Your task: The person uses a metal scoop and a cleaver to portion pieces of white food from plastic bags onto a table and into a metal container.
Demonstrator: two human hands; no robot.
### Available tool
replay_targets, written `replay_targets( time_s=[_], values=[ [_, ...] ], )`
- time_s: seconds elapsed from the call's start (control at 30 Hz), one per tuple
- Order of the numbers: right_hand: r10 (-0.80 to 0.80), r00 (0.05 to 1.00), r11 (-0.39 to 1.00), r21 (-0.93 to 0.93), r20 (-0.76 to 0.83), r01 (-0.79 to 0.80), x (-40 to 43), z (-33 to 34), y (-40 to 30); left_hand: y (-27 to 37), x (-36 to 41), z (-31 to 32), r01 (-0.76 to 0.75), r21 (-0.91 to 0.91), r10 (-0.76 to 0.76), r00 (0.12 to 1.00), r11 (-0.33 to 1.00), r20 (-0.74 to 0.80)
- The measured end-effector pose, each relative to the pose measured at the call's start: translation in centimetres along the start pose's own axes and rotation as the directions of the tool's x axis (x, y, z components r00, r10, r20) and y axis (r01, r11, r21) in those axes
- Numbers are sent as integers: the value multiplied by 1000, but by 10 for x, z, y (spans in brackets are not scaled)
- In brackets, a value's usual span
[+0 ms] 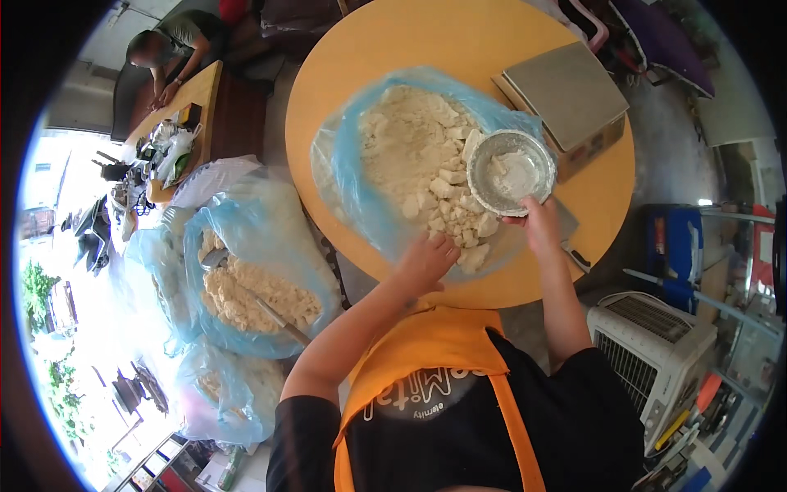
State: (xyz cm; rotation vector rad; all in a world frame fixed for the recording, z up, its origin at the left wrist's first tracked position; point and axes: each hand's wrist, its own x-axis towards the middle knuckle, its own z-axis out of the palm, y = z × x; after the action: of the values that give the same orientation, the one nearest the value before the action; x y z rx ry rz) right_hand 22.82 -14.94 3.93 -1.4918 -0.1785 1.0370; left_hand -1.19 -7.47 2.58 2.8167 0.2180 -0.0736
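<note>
My right hand [536, 222] grips the near rim of a round metal bowl [513, 173], tilted so its inside shows, with some pale powder and a lump in it. The bowl is over the right side of an open blue plastic bag [356, 166] on a round yellow table [320, 80]. Pale powder and broken chunks [452, 184] fill the bag. My left hand [430, 263] is at the bag's near edge, fingers bent over the chunks; whether it holds one cannot be told. A flat-topped scale [565, 95] stands right of the bag.
A flat blade-like tool [577, 255] lies near the table's right edge. On the left, a blue plastic bag [246, 209] of crumbly pale material holds a long-handled scoop [270, 310]. A white heater-like appliance [645, 332] stands lower right. A person [184, 43] leans on another table [206, 104].
</note>
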Motion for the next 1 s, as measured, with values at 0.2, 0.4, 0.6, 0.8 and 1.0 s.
replay_targets(
  time_s=[0.2, 0.4, 0.6, 0.8, 1.0],
  values=[
    [45, 999, 999, 13, 21, -45, 7, -5, 5, -16, 5, 31, 68, 68, -70, 997, 995, 22],
    [-254, 967, 937, -256, -36, 236, 6, 15, -25, -56, 20, -56, 221, -114, -241, 947, 969, -210],
    [-544, 839, 649, -618, 31, 443, 33, 35, -48, -89, 28, -145, 326, -114, -335, 775, 938, -537],
    [-706, 666, 155, -865, 240, 477, 38, 64, -65, -83, 11, -142, 255, -212, -322, 855, 943, -407],
    [-596, 768, 63, -941, 233, 334, 39, 79, -62, -57, -11, -90, 194, -329, -259, 952, 924, -166]
  ],
)
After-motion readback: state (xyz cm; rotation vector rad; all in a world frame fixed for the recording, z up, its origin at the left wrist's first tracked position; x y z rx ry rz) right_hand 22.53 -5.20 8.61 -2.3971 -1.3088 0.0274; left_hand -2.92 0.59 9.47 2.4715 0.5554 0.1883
